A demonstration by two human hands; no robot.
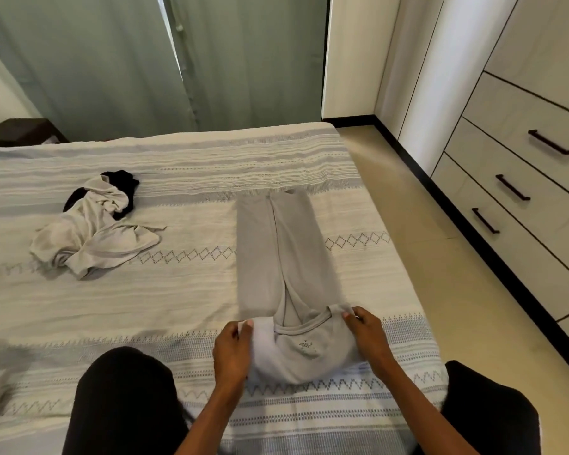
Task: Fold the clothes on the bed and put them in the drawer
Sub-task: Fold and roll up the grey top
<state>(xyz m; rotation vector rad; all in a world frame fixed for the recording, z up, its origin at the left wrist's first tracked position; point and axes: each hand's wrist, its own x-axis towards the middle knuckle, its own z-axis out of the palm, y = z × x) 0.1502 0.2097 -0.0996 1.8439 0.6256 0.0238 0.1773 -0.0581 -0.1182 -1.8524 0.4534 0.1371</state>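
On the bed, near edge: grey T-shirt collar end is pinched by left hand and right hand; crumpled clothes pile lies farther left.

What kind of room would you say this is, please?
Most likely a bedroom: a bed with a striped cream-and-grey woven cover, pale built-in drawers with dark bar handles, and long green curtains.

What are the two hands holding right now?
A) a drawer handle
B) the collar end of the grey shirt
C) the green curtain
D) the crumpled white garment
B: the left hand and right hand each pinch the collar end of the long grey folded shirt.
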